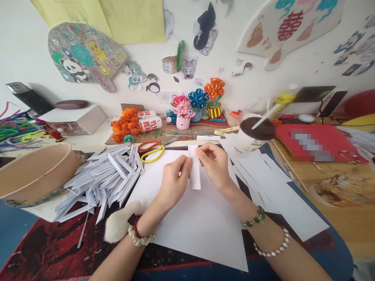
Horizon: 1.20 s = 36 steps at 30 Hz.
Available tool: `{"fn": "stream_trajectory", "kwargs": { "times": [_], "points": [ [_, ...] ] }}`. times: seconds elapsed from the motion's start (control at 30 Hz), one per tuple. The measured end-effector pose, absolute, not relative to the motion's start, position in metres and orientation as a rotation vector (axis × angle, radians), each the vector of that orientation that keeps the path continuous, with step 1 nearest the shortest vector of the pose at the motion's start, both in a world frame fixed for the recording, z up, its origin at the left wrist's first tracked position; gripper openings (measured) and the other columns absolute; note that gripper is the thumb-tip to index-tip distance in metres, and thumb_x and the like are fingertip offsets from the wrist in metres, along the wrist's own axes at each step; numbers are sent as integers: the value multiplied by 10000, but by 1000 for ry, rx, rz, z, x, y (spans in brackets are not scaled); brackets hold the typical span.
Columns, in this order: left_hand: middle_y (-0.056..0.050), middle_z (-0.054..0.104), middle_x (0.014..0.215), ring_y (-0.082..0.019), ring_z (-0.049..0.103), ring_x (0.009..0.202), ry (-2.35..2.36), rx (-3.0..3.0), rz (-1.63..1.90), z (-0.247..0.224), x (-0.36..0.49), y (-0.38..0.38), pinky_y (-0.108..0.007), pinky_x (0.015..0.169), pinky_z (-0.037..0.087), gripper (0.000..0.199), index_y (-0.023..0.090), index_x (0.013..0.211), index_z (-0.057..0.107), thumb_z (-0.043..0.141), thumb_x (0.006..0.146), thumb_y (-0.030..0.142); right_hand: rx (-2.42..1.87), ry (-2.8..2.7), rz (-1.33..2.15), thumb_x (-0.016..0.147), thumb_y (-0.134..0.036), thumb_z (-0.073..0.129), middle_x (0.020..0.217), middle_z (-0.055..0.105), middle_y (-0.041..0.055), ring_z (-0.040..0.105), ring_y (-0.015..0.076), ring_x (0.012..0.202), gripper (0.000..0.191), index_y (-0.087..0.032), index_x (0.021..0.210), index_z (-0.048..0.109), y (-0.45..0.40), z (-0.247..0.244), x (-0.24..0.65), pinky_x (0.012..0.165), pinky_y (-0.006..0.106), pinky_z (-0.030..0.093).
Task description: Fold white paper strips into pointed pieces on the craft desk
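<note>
Between my two hands a narrow strip of white paper stands upright over a large white sheet. My left hand pinches the strip's left edge with thumb and forefinger. On the other side, my right hand grips its upper right edge the same way, its other fingers curled. To the left lies a heap of folded paper strips. Scissors with red and yellow handles rest just beyond the sheet.
A lidded cup with a straw stands at the right, by loose white paper. A round basket is at far left, a fluffy white object near my left wrist. Behind are orange flowers, bottles and small flower pots.
</note>
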<state>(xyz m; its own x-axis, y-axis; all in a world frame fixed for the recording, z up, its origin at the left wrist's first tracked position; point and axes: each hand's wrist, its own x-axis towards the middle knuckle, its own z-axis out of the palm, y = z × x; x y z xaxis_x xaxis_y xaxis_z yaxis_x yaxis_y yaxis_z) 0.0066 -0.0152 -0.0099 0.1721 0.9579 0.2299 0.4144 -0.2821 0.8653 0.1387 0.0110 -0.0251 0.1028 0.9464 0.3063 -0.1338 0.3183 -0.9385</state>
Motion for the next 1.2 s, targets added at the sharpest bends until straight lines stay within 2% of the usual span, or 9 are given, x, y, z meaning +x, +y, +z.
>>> {"fn": "stream_trajectory", "kwargs": {
  "times": [0.63, 0.87, 1.03, 1.2],
  "points": [
    [55, 416, 602, -89, 366, 565, 1167, 1855, 960, -12, 6, -16, -221, 543, 300, 312, 187, 662, 421, 425, 951, 307, -920, -1128, 866, 824, -277, 664, 555, 469, -57, 429, 81, 504, 244, -186, 632, 544, 16, -26, 147, 497, 226, 349],
    [52, 452, 601, -88, 396, 562, 1151, 1823, 891, -11, 6, -16, -213, 545, 318, 315, 186, 665, 444, 433, 950, 320, -913, -1102, 872, 813, -290, 673, 576, 490, -50, 435, 85, 514, 227, -187, 647, 557, 18, -26, 147, 499, 225, 357],
    [33, 530, 630, -100, 485, 601, 1098, 1854, 815, -11, 6, -16, -217, 594, 363, 296, 184, 684, 472, 426, 949, 305, -914, -1064, 863, 814, -297, 672, 546, 454, -58, 409, 85, 509, 248, -190, 633, 540, 22, -28, 153, 499, 228, 340],
    [38, 530, 617, -100, 478, 585, 1101, 1856, 796, -11, 5, -15, -220, 595, 366, 303, 189, 680, 459, 426, 952, 319, -918, -1060, 855, 810, -283, 673, 551, 454, -57, 405, 85, 511, 233, -187, 635, 551, 23, -26, 155, 495, 227, 335]
  ]
}}
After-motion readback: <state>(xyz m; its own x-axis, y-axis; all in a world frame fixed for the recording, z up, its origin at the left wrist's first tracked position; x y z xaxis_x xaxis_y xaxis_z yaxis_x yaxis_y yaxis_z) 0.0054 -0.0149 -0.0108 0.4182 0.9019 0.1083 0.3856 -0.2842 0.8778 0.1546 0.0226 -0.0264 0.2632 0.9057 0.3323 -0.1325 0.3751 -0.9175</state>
